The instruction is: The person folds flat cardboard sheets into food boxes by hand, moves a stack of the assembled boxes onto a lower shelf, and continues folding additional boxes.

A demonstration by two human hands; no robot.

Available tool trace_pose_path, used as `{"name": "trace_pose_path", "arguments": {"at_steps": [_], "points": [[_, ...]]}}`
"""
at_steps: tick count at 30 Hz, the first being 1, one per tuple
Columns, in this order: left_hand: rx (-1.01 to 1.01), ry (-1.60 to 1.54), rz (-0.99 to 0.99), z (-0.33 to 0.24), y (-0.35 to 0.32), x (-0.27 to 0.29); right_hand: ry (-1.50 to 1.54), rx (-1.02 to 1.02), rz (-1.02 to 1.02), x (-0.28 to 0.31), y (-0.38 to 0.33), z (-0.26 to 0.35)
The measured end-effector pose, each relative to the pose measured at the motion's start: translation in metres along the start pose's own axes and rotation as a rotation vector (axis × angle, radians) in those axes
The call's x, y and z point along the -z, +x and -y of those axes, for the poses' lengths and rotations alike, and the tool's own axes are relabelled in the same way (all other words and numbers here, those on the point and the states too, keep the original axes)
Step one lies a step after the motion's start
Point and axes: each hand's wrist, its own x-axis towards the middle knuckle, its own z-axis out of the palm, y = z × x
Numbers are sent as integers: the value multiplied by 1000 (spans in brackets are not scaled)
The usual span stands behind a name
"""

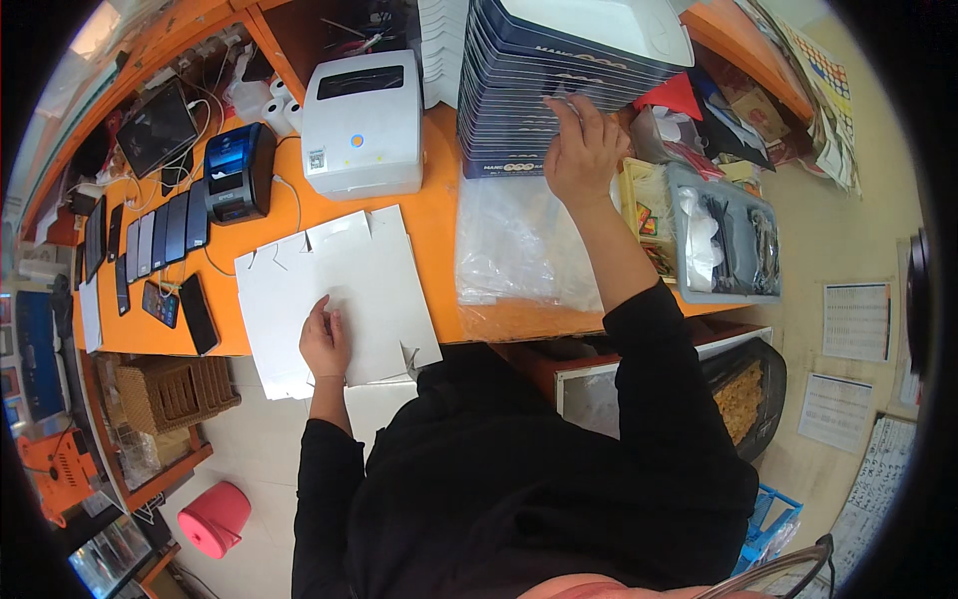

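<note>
Along the orange surface's [437, 220] near left, a left hand [326, 342] is resting, loosely open, on white sheets [379, 295]; far right, a part-curled right hand [584, 155] is meeting stacked dark-blue trays [507, 112], its grip unclear.

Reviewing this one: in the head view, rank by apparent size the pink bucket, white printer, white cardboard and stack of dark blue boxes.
1. Stack of dark blue boxes and white cardboard: too close to rank, partly covered by hands.
2. White printer.
3. Pink bucket.
</note>
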Motion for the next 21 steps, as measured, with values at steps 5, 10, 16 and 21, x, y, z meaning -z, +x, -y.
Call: {"name": "trace_pose_path", "arguments": {"at_steps": [5, 10, 16, 21], "points": [[-1, -14, -11, -3, 1, -1, 54, -54, 3, 2, 6, -1], [17, -2, -7, -1, 0, 1, 20, -16, -13, 10, 19, 1], [-2, -16, -12, 1, 0, -1, 22, -7, -62, 9, 22, -3], [-9, -27, -27, 2, 0, -3, 36, -43, -24, 15, 30, -2]]}}
